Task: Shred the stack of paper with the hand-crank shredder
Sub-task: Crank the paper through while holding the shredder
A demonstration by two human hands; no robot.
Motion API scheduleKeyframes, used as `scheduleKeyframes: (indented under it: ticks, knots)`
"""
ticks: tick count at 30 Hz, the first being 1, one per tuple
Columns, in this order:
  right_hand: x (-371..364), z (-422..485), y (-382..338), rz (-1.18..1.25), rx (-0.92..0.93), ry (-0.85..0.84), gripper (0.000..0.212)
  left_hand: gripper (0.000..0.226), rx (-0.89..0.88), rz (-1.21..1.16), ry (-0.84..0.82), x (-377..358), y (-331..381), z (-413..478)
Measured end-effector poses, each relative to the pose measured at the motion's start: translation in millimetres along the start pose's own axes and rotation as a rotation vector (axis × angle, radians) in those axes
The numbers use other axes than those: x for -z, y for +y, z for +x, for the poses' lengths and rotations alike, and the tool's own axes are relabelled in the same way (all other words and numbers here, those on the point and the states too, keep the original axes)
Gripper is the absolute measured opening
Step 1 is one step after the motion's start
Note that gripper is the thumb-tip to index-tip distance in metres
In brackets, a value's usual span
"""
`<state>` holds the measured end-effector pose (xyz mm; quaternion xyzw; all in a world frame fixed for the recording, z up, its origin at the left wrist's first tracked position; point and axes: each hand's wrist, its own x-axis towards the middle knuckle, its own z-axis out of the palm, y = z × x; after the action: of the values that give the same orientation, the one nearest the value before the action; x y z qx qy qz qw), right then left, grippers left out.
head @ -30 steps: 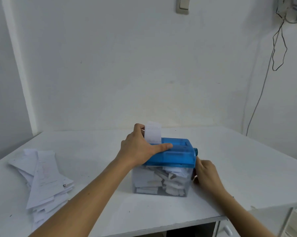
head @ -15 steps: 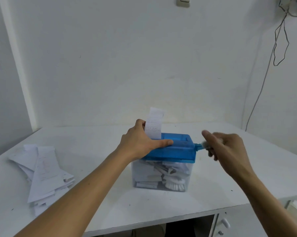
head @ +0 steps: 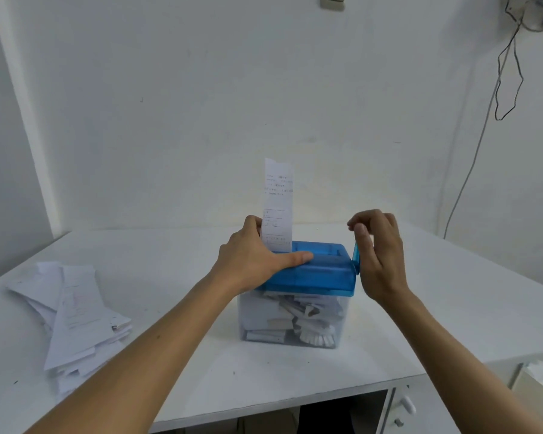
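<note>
Two bare hands work at one shredder. The left hand clamps the left end of its blue top. The thumb lies straight along the front edge and the fingers reach over the back, mostly hidden behind the paper. The right hand is at the right end, wrist low. Its fingers and thumb are curled together at the top of the single crank, whose blue arm stands upright. The knob itself is hidden by the fingers.

One printed paper strip stands upright with its lower end in the slot, just beside the left hand's fingers. Under the blue top, one clear bin holds a heap of shreds, too tangled to count.

One stack of paper lies well apart from the shredder, at the left of the table. It is loosely fanned, and its sheets cannot be counted. The table is white and the shredder sits near its middle.

The walls behind are white and meet in a corner at the right. One switch sits at the top edge, and one thin cable hangs down the right wall. Below the table's front edge, at the right, is a white drawer front with one handle.
</note>
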<state>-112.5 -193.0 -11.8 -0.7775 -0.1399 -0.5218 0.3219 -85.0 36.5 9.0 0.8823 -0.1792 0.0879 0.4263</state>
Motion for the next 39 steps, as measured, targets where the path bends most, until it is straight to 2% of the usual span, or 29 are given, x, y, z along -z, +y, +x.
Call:
scheduleKeyframes:
  ticks: [3,5,8,10,14,16,18,22,26,31,35,39]
  knots:
    - [5.0,1.0,13.8,-0.035,0.013,-0.167,0.039,0.122,0.005,0.003,0.006,0.2,-0.6,0.5]
    - [5.5,-3.0,25.2,0.006,-0.052,-0.294,0.044,0.120,0.009,0.004,0.011,0.0,-1.4,0.9]
    - [2.9,-23.1,38.3,0.198,-0.348,-0.442,0.051,0.127,0.008,0.016,0.015,-0.4,-1.2,1.1]
    - [4.5,-33.9,37.7,0.230,-0.488,-0.507,0.042,0.129,0.001,0.010,0.016,-0.3,-1.2,1.6]
    - [15.6,-40.2,23.7,0.006,-0.394,-0.622,0.011,0.124,-0.004,0.000,0.022,-1.1,-2.5,1.8]
    - [23.1,-43.4,15.7,-0.094,-0.332,-0.666,0.028,0.126,-0.004,-0.004,0.022,-1.2,-3.4,2.1]
    - [34.1,-46.2,7.2,-0.118,-0.380,-0.696,0.042,0.124,-0.008,0.007,0.027,-2.3,-2.9,3.1]
    - [56.3,-52.6,-7.6,-0.092,-0.404,-0.747,0.034,0.119,-0.004,0.006,0.026,-2.8,-3.4,4.1]
    - [80.0,-53.1,-31.9,-0.020,-0.321,-0.713,0.020,0.122,0.001,0.004,0.028,-2.7,-4.3,5.1]
    - [97.7,-28.7,-59.1,-0.006,-0.225,-0.581,0.013,0.131,0.001,0.002,0.022,-1.8,-3.1,4.1]
    - [89.4,-3.9,-50.8,0.046,-0.237,-0.426,0.005,0.135,-0.001,0.011,0.024,-1.5,-1.5,2.9]
    - [69.6,17.8,-37.3,0.061,-0.261,-0.285,0.007,0.140,0.012,0.008,0.024,-1.3,-0.9,1.3]
